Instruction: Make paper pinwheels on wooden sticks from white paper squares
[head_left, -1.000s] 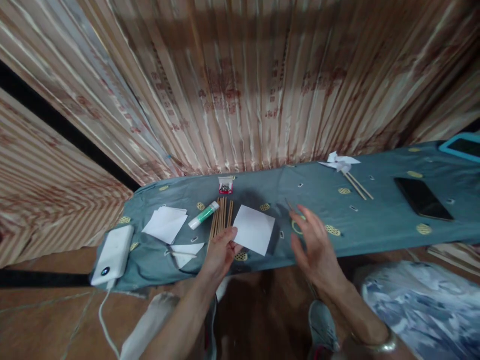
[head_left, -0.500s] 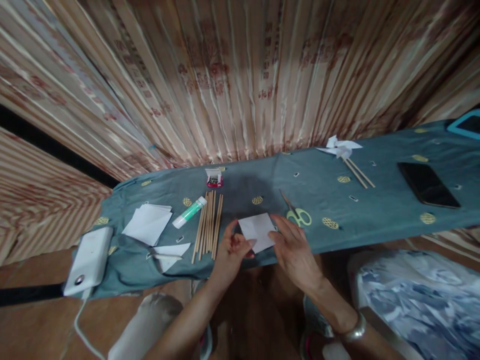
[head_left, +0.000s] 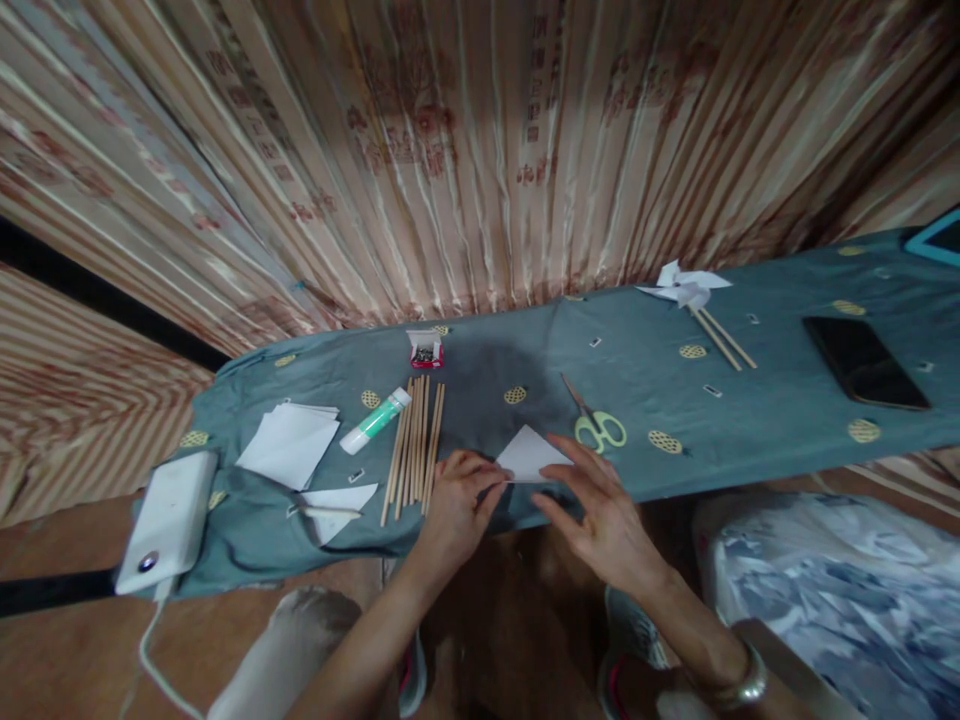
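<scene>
A small white sheet of paper (head_left: 531, 457) is doubled over into a triangle, its peak pointing away from me, above the near edge of the cloth. My left hand (head_left: 463, 497) pinches its left corner between thumb and fingers. At the right corner, my right hand (head_left: 596, 503) has the paper between its fingers, with the thumb held apart below. Just beyond that hand lie scissors (head_left: 598, 430) with light green handles. Left of my left hand, several thin wooden sticks (head_left: 412, 450) lie in a bunch next to a green and white glue stick (head_left: 377, 420).
White paper sheets (head_left: 291, 443), a pencil-like stick on a paper piece (head_left: 341, 512) and a white power bank (head_left: 166, 520) are at left. A small red box (head_left: 426, 350) stands behind the sticks. Paper pinwheels (head_left: 686, 283) and a black phone (head_left: 866, 362) lie right.
The paper has gone from a flat square to a folded triangle. My left fingers have closed on its left corner, and my right fingers have spread at the right corner.
</scene>
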